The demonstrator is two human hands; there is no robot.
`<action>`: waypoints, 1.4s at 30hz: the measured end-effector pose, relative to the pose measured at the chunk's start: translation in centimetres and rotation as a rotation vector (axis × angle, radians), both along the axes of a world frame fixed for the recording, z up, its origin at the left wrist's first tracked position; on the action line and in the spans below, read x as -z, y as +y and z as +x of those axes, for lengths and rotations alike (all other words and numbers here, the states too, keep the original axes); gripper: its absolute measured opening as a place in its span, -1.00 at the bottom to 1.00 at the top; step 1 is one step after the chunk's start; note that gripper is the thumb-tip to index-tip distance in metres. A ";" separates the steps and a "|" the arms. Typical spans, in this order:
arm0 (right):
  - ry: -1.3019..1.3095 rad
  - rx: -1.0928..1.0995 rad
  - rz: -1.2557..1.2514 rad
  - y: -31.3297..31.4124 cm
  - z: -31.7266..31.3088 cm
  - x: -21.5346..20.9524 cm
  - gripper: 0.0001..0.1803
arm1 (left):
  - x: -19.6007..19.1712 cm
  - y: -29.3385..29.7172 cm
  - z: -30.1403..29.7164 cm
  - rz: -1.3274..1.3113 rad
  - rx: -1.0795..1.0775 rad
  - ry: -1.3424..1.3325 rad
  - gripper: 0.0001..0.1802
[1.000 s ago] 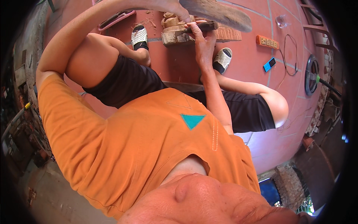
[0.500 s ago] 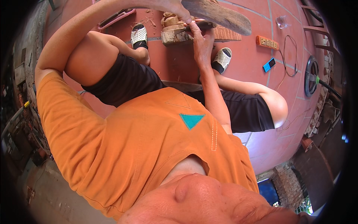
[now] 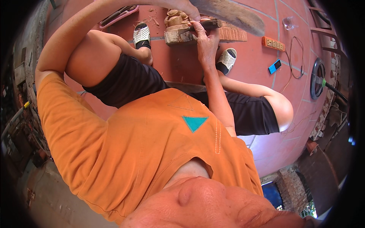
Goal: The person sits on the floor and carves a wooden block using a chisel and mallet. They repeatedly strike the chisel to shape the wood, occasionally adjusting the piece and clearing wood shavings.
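Note:
My left hand [image 3: 184, 8], reaching in along the top edge, is closed around one end of a long wooden club-like mallet [image 3: 232, 15]. The mallet slants to the right and looks smeared by motion; its held end is partly hidden. Just below it, my right hand [image 3: 207, 38] is closed on a chisel [image 3: 211, 25] with a dark handle. The chisel's narrow blade points left over a carved wooden block [image 3: 175, 36]. Rounded carved shapes show on the block's left part, and rough ridges on its right. My hands partly cover its middle.
The block lies on red floor tiles between my sandalled feet. Wood shavings [image 3: 153, 19] and a pink-framed tray [image 3: 119, 17] are at the far left. To the right are an orange power strip [image 3: 273, 43] with a cord, a blue phone [image 3: 274, 66] and a clear cup [image 3: 289, 24].
The mallet and my left hand have shifted to the right. More of the chisel handle shows now. My right hand stays nearly in place.

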State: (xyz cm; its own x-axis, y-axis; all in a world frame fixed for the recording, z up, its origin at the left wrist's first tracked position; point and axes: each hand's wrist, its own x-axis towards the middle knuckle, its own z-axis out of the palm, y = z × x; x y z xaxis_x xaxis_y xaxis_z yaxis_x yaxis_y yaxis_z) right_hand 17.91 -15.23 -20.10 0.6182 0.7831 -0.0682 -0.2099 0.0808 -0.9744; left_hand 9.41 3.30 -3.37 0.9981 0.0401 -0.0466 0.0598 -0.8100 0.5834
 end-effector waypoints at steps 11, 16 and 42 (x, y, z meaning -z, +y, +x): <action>-0.028 0.019 -0.022 0.1 -0.1 0.0 -0.78 | -0.8 -0.4 0.1 -0.040 -0.004 0.098 -0.23; 0.061 0.038 -0.018 0.2 0.0 -1.0 -0.76 | -0.7 -0.4 0.1 -0.031 0.006 0.092 -0.21; -0.184 0.010 -0.061 0.1 0.1 0.8 -0.79 | -0.7 -0.6 0.2 -0.092 0.009 0.080 -0.27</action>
State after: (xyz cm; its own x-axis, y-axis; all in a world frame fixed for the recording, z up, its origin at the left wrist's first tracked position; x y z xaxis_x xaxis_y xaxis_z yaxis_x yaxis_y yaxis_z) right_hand 18.00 -15.10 -20.92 0.6321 0.7749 -0.0005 -0.0277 0.0220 -0.9994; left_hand 9.57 2.66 -2.69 0.9914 0.0234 -0.1289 0.1022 -0.7537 0.6492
